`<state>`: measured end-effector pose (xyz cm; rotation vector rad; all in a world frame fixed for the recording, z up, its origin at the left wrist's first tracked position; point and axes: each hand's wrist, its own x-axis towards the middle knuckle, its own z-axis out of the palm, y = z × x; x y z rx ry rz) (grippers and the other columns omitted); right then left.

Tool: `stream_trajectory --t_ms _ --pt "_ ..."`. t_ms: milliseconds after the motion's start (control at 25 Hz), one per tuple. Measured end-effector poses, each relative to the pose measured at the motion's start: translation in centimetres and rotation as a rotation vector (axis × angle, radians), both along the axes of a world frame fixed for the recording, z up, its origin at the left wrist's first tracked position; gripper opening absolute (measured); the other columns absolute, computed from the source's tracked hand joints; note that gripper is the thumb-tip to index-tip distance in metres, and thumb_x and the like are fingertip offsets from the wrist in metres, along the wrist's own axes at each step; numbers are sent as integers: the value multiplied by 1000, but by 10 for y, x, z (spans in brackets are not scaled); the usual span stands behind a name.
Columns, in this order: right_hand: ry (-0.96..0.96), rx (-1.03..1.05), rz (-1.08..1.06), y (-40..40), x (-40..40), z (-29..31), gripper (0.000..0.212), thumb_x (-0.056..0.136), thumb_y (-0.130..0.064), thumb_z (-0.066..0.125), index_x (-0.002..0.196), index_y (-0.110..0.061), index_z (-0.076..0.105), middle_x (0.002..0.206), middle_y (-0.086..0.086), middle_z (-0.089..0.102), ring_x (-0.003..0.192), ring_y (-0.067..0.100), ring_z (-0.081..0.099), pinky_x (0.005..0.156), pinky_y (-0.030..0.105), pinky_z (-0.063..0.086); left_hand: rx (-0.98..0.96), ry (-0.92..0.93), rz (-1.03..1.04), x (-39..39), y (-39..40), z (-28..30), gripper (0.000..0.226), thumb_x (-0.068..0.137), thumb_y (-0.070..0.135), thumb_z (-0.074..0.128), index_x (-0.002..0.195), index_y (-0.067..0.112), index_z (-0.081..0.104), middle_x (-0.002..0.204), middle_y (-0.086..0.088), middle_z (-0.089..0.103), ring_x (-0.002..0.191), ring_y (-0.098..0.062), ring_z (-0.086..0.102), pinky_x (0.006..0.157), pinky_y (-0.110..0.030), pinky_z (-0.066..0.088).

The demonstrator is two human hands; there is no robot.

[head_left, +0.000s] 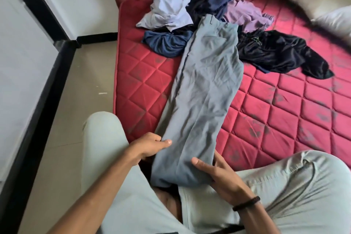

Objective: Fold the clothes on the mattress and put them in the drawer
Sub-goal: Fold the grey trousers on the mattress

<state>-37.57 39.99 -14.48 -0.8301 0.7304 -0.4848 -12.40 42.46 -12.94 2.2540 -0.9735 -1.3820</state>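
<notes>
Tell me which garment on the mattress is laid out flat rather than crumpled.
The grey trousers, stretched lengthwise down the red mattress, both hands gripping their near end. The pale blue, navy, purple and black clothes behind lie bunched in a heap.

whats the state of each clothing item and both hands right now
grey trousers: laid out long, legs together, hem end gripped
left hand: grips the hem's left edge
right hand: grips the hem's right edge
light blue shirt: crumpled
navy garment: crumpled
purple garment: crumpled
black garment: crumpled, spread
</notes>
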Motion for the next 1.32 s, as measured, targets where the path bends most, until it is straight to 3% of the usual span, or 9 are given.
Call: stream_trajectory --t_ms 120,240,360,560,760,840,960,1120,1320 --pt "222 -218 13 4 7 12 39 84 -25 84 117 -6 74 118 13 75 115 34 69 103 51 53 -130 270 167 0 10 1 49 97 45 65 104 -3 72 103 -4 77 112 -18 68 96 -28 46" --pt "302 -471 -107 -10 1 61 34 82 -34 86 101 -7 79 101 10 79 100 32 75 86 46 60 -492 47 143 -1 11 38 68 82 72 58 74 5 63 73 5 55 75 -11 51 72 -34 38" --pt "194 -613 -249 -27 -14 110 54 83 -58 78 108 -11 76 106 14 77 101 27 72 83 51 55 -798 297 86 -23 10 91 61 102 57 52 102 -2 68 98 1 67 93 -9 59 86 -33 47" --pt "157 -843 -243 -15 -26 121 62 90 -54 63 143 -24 54 136 -4 65 130 17 60 104 40 51 -586 681 -31 -63 23 111 61 97 62 48 143 23 58 142 0 64 133 -14 58 119 -40 40" --pt "26 -510 -60 12 -54 122 55 98 -30 69 148 -24 49 143 0 62 134 22 58 107 42 50 -121 913 0 -51 55 107 64 89 68 62 129 18 72 131 -14 69 125 -34 63 110 -47 46" --pt "243 -317 -24 24 -60 103 54 88 -25 81 136 -21 58 120 11 74 111 33 71 92 56 57 140 678 -211 -43 70 92 65 86 69 67 114 11 74 106 -23 72 96 -40 71 84 -42 61" --pt "828 -407 420 42 -71 78 69 73 -38 92 129 -25 55 81 7 75 63 18 68 58 35 52 392 295 -458 -33 63 81 54 101 60 49 102 11 70 84 -12 71 78 -27 72 58 -24 58" --pt "1440 -854 596 49 -61 88 68 70 -73 75 117 -31 52 105 -9 66 104 19 65 81 35 51 212 -157 -443 -13 13 76 57 96 65 54 91 12 76 72 -7 68 54 -17 58 48 -22 51" --pt "1034 -872 161 44 32 77 54 78 -75 69 87 -22 58 86 -3 69 88 24 68 73 39 54 -119 -301 -130 -14 -59 12 58 90 67 60 75 13 74 66 -2 74 59 -20 67 61 -26 52"
